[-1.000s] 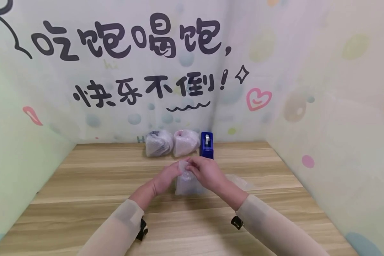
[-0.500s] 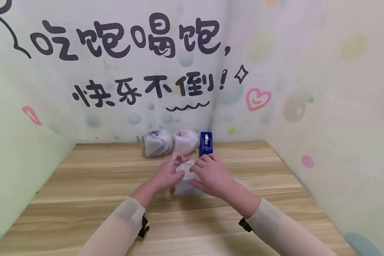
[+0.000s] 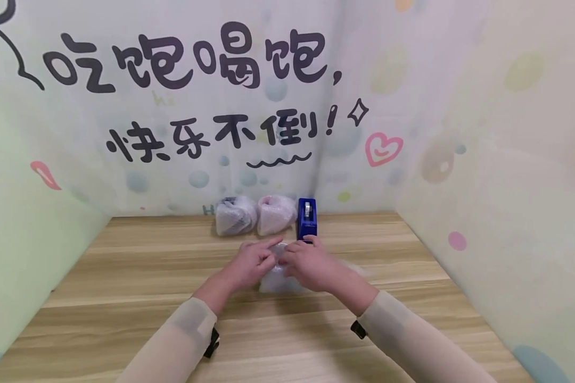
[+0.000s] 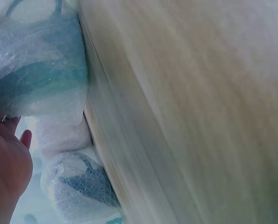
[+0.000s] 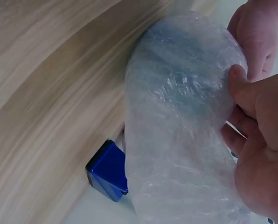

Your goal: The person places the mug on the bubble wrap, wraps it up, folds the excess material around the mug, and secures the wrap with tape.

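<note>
A cup-shaped thing in bubble wrap stands upright on the table between the two hands. Teal shows through its wrap in the left wrist view, with a blue loop near the top. The left hand is at its upper left edge, index finger extended across the far side and other fingers bent; I cannot tell whether it grips the wrap. From the right, the right hand pinches the bubble wrap near the top. In the right wrist view, its thumb lies on the wrap with fingers bent behind.
Two more bubble-wrapped bundles, one with a dark pattern and one pinkish, stand by the back wall. A blue tape dispenser is right of them. Loose clear wrap spreads behind the right forearm.
The round top showed between the hands half a second ago; now the fingers cover more of it. The left index finger has straightened and the right hand has moved slightly left over the top.
</note>
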`<action>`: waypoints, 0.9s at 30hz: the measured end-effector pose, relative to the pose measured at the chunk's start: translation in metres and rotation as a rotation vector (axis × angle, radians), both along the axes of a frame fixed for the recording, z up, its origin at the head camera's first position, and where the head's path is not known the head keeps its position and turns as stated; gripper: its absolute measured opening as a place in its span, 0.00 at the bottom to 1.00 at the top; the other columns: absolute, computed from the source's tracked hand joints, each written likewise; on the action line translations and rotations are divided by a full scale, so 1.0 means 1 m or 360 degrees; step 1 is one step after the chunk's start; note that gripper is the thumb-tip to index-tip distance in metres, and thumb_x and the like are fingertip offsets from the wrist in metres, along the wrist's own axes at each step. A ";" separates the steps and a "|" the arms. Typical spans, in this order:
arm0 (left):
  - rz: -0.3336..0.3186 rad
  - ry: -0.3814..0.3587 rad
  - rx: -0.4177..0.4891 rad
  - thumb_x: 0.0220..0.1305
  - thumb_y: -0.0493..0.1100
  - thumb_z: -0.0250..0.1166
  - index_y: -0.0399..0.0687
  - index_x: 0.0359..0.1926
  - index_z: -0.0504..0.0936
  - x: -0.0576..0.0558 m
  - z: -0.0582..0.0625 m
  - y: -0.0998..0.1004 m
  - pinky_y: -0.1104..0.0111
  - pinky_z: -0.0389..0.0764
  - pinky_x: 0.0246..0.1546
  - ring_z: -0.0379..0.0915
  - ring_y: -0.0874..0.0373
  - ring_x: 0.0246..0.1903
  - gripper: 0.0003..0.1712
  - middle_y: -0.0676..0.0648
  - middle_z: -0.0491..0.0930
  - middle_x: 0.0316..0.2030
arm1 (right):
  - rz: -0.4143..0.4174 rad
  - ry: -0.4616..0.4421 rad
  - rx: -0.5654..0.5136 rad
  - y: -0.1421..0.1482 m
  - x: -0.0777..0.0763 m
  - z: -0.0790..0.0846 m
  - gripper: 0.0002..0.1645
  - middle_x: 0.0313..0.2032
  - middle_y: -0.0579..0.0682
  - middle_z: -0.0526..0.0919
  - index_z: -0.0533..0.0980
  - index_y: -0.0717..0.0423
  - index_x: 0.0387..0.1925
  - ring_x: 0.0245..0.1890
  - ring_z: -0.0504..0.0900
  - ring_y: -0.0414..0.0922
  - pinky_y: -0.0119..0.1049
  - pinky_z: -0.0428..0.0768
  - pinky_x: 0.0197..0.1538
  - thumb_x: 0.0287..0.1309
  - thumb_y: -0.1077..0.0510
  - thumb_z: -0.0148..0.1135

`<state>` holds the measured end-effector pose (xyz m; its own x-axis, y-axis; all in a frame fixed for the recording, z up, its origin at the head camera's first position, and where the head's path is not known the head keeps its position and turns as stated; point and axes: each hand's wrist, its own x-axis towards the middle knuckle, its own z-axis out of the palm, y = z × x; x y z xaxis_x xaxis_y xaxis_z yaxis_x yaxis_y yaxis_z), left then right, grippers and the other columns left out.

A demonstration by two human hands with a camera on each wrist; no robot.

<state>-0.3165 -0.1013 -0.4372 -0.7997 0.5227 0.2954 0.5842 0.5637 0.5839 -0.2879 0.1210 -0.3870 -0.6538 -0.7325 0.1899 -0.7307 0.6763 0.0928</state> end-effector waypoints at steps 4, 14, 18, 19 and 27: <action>0.0057 0.0243 -0.0001 0.78 0.40 0.57 0.47 0.27 0.85 0.007 -0.002 -0.001 0.32 0.63 0.72 0.68 0.32 0.77 0.20 0.34 0.74 0.76 | -0.0018 -0.0123 -0.0059 -0.003 -0.003 -0.002 0.13 0.55 0.45 0.90 0.87 0.47 0.55 0.65 0.85 0.48 0.69 0.69 0.76 0.73 0.52 0.71; -0.0136 0.0842 -0.0220 0.62 0.46 0.82 0.44 0.46 0.91 0.028 0.016 -0.007 0.58 0.85 0.51 0.82 0.53 0.45 0.16 0.49 0.89 0.42 | 0.0039 -0.0243 -0.0101 0.002 -0.012 0.002 0.13 0.56 0.47 0.90 0.88 0.48 0.54 0.66 0.83 0.52 0.69 0.67 0.73 0.73 0.50 0.71; -0.0129 0.0823 -0.0390 0.65 0.47 0.80 0.45 0.50 0.90 0.030 0.021 -0.005 0.56 0.85 0.54 0.83 0.51 0.48 0.17 0.49 0.89 0.46 | 0.0111 -0.0425 -0.0094 0.011 -0.023 0.016 0.16 0.61 0.48 0.89 0.87 0.49 0.59 0.69 0.81 0.54 0.65 0.67 0.72 0.77 0.50 0.67; -0.0128 0.0831 -0.0424 0.66 0.48 0.79 0.46 0.51 0.90 0.030 0.021 -0.005 0.56 0.85 0.54 0.82 0.51 0.48 0.16 0.49 0.89 0.46 | 0.0115 -0.0461 -0.0079 0.013 -0.026 0.021 0.17 0.62 0.48 0.89 0.87 0.49 0.60 0.70 0.80 0.54 0.65 0.66 0.72 0.78 0.50 0.65; -0.0139 0.0698 -0.0542 0.70 0.45 0.74 0.48 0.55 0.89 0.028 0.026 -0.003 0.53 0.81 0.55 0.77 0.49 0.49 0.15 0.48 0.88 0.51 | 0.0063 -0.0682 0.0126 0.026 -0.039 0.051 0.22 0.67 0.47 0.86 0.86 0.45 0.63 0.73 0.74 0.56 0.65 0.65 0.74 0.81 0.56 0.51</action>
